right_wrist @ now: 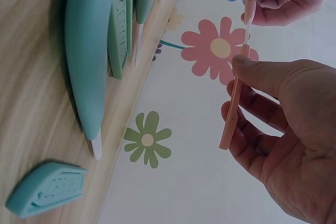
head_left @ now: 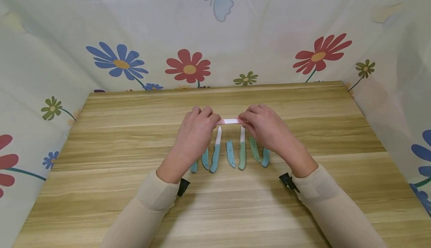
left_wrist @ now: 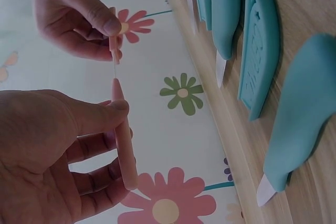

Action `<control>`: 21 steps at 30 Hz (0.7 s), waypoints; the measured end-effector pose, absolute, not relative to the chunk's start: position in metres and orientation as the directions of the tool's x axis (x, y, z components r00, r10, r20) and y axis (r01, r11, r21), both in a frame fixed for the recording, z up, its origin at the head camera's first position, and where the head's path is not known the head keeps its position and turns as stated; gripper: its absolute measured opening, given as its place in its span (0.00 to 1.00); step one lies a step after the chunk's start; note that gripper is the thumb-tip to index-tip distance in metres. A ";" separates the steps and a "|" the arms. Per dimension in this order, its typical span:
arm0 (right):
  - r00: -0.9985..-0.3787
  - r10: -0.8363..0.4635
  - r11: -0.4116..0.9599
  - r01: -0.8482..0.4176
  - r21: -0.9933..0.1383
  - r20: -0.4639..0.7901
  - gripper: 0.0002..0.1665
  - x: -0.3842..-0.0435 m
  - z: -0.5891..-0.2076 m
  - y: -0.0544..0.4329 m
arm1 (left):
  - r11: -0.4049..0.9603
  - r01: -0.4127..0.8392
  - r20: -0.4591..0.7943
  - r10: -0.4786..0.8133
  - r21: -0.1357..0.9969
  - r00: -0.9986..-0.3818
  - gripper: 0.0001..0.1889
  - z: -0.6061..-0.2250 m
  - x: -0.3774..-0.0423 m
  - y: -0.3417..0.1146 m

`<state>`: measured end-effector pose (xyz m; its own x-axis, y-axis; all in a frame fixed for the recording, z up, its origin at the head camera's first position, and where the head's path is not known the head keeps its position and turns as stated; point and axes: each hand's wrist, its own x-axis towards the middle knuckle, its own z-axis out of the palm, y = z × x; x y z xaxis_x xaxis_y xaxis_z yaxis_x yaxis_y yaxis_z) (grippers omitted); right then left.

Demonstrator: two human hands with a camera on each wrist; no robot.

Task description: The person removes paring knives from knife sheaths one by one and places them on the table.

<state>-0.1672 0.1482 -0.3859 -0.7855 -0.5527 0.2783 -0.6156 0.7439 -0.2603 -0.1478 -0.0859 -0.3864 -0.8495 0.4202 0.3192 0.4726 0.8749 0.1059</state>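
Observation:
A pink-handled paring knife (left_wrist: 126,150) is pinched by its handle between the thumb and fingers of my left hand (head_left: 196,132). My right hand (head_left: 267,126) grips a pink blade sheath (right_wrist: 233,108) with thumb and curled fingers. Between the hands shows the knife's white blade (head_left: 231,121), its tip end running into the sheath's mouth. Both pieces are held level in one line, above the table just beyond the row of knives. Nearest below are a teal knife (head_left: 214,159) and a green knife (head_left: 242,155), white blades pointing away from me.
A teal sheath (head_left: 230,154) lies between those two knives. To the left are another teal sheath (head_left: 205,161) and a partly hidden teal handle (head_left: 193,167). A green sheath (head_left: 254,150) and another teal knife (head_left: 265,159) lie at right, partly under my hand. Flowered cloth (head_left: 269,34) walls the wooden table (head_left: 118,128).

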 end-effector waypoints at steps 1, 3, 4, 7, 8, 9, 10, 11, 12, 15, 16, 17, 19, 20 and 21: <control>-0.785 -0.553 0.743 -0.616 -0.260 0.279 0.13 -0.167 -0.386 0.148 | 0.875 0.472 0.320 0.419 0.108 -0.850 0.10 -0.386 -0.148 -0.086; -0.782 -0.556 0.741 -0.620 -0.259 0.280 0.12 -0.168 -0.386 0.149 | 0.875 0.472 0.324 0.418 0.110 -0.849 0.10 -0.386 -0.148 -0.086; -0.781 -0.558 0.740 -0.621 -0.258 0.281 0.12 -0.168 -0.386 0.149 | 0.874 0.473 0.326 0.417 0.110 -0.848 0.10 -0.386 -0.148 -0.086; -0.780 -0.558 0.741 -0.622 -0.255 0.283 0.12 -0.168 -0.387 0.149 | 0.874 0.474 0.332 0.418 0.104 -0.845 0.11 -0.386 -0.148 -0.087; -0.780 -0.557 0.741 -0.622 -0.253 0.285 0.12 -0.168 -0.387 0.149 | 0.875 0.473 0.331 0.418 0.102 -0.846 0.11 -0.387 -0.148 -0.087; -0.780 -0.556 0.741 -0.621 -0.254 0.285 0.12 -0.168 -0.387 0.149 | 0.876 0.471 0.329 0.417 0.101 -0.847 0.11 -0.387 -0.148 -0.087; -0.780 -0.556 0.742 -0.621 -0.253 0.287 0.12 -0.168 -0.387 0.149 | 0.878 0.469 0.325 0.416 0.100 -0.849 0.11 -0.386 -0.148 -0.087; -0.780 -0.555 0.740 -0.622 -0.255 0.289 0.12 -0.169 -0.387 0.150 | 0.879 0.467 0.322 0.416 0.098 -0.850 0.11 -0.386 -0.148 -0.087; -0.780 -0.555 0.740 -0.622 -0.255 0.290 0.12 -0.169 -0.387 0.150 | 0.880 0.465 0.320 0.415 0.096 -0.851 0.11 -0.386 -0.148 -0.087; -0.781 -0.554 0.741 -0.621 -0.256 0.289 0.12 -0.169 -0.387 0.150 | 0.881 0.463 0.315 0.415 0.094 -0.853 0.11 -0.385 -0.148 -0.087; -0.782 -0.553 0.742 -0.619 -0.256 0.288 0.12 -0.169 -0.387 0.150 | 0.882 0.462 0.315 0.414 0.093 -0.854 0.11 -0.385 -0.148 -0.087; -0.783 -0.552 0.744 -0.618 -0.255 0.288 0.12 -0.169 -0.387 0.150 | 0.882 0.462 0.316 0.414 0.093 -0.854 0.11 -0.385 -0.148 -0.087; -0.785 -0.549 0.747 -0.615 -0.254 0.288 0.12 -0.169 -0.387 0.150 | 0.883 0.460 0.315 0.412 0.093 -0.855 0.11 -0.386 -0.148 -0.087; -0.785 -0.548 0.747 -0.615 -0.254 0.290 0.12 -0.169 -0.387 0.151 | 0.883 0.459 0.316 0.411 0.095 -0.855 0.12 -0.386 -0.148 -0.087; -0.784 -0.548 0.746 -0.615 -0.255 0.291 0.12 -0.169 -0.387 0.151 | 0.884 0.458 0.316 0.409 0.096 -0.856 0.12 -0.386 -0.148 -0.088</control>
<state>-0.1692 0.1508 -0.3873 -0.7845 -0.5476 0.2911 -0.6154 0.7458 -0.2552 -0.1484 -0.0877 -0.3860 -0.8560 0.4092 0.3161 0.4580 0.8838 0.0962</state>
